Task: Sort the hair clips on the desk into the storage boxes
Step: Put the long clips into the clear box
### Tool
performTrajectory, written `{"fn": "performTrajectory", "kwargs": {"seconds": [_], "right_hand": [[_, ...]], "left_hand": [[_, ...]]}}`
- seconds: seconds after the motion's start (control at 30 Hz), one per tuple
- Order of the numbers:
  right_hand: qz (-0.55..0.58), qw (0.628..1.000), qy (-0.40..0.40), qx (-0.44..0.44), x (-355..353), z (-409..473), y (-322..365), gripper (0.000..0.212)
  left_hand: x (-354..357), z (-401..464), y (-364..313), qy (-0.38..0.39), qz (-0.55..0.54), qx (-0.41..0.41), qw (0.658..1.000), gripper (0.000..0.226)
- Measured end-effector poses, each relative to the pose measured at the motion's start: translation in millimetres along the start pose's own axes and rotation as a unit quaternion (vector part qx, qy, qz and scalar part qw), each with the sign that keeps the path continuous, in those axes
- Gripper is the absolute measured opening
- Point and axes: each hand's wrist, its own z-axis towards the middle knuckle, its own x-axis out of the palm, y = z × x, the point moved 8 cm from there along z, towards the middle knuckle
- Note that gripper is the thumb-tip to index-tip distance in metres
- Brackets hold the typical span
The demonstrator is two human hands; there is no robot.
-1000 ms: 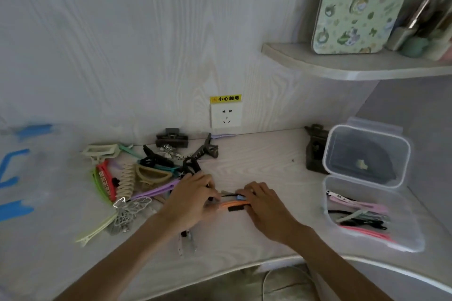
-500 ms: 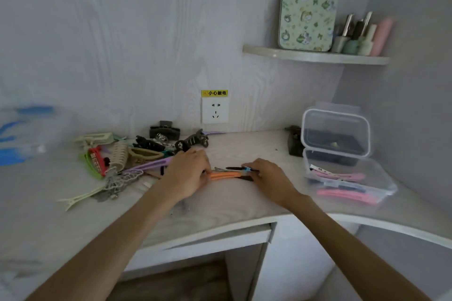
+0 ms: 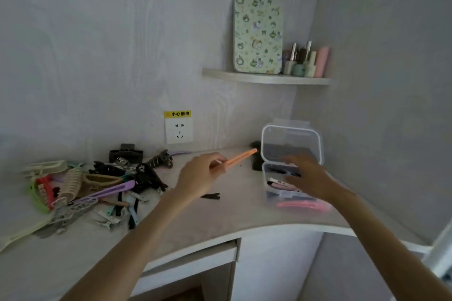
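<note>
While raised above table (image 3: 220, 217): left grip (image 3: 204, 175) pinching orange clip (image 3: 238, 159); right grip (image 3: 309, 178) blurred over storage box (image 3: 270, 193), state indeterminable.

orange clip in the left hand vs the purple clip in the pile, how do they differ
The orange clip is gripped by the left hand and held above the desk; the purple clip lies in the pile. The orange clip points up toward the clear storage box; the purple clip lies nearly flat among other clips. Both are long and slim.
</note>
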Motion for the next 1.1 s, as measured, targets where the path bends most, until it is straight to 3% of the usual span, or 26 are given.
{"fn": "performTrajectory", "kwargs": {"seconds": [0.03, 0.1, 0.23, 0.3, 0.43, 0.53, 0.7, 0.87, 0.93, 1.0, 1.1], "right_hand": [[-0.007, 0.999, 0.035, 0.006, 0, -4, -9, 0.053], [-0.018, 0.999, 0.032, 0.009, -10, -7, -22, 0.062], [-0.022, 0.997, -0.052, 0.054, -44, -18, -33, 0.042], [-0.004, 0.998, -0.044, 0.052, -42, -23, -26, 0.038], [-0.018, 1.000, -0.013, 0.001, 1, -35, 5, 0.042], [-0.113, 0.990, -0.085, -0.018, 29, -39, 15, 0.070], [-0.152, 0.978, -0.142, -0.019, 33, -24, 16, 0.057], [-0.155, 0.966, -0.195, -0.073, 34, -19, 56, 0.048], [-0.118, 0.968, -0.173, -0.139, 52, -17, 93, 0.040], [-0.078, 0.971, -0.100, -0.204, 87, -11, 128, 0.037], [-0.069, 0.983, 0.046, -0.167, 147, 5, 149, 0.047]], "left_hand": [[13, 7, -17, 0.012, 0.000, 0.010, 1.000, 0.014], [36, 18, -46, 0.021, 0.005, 0.044, 0.999, 0.017], [71, 22, -85, 0.051, 0.017, 0.081, 0.995, 0.026], [76, 20, -85, 0.066, 0.024, 0.089, 0.994, 0.034], [49, 8, -47, 0.055, 0.055, 0.075, 0.994, 0.044], [27, -5, 0, 0.090, 0.108, 0.028, 0.990, 0.044], [6, -30, 65, 0.196, 0.290, -0.021, 0.937, 0.069], [-17, -39, 99, 0.225, 0.264, -0.060, 0.936, 0.076], [-23, -40, 105, 0.231, 0.246, -0.065, 0.939, 0.063], [-27, -40, 104, 0.214, 0.249, -0.056, 0.943, 0.052], [-33, -41, 98, 0.141, 0.289, -0.041, 0.946, 0.044]]}}
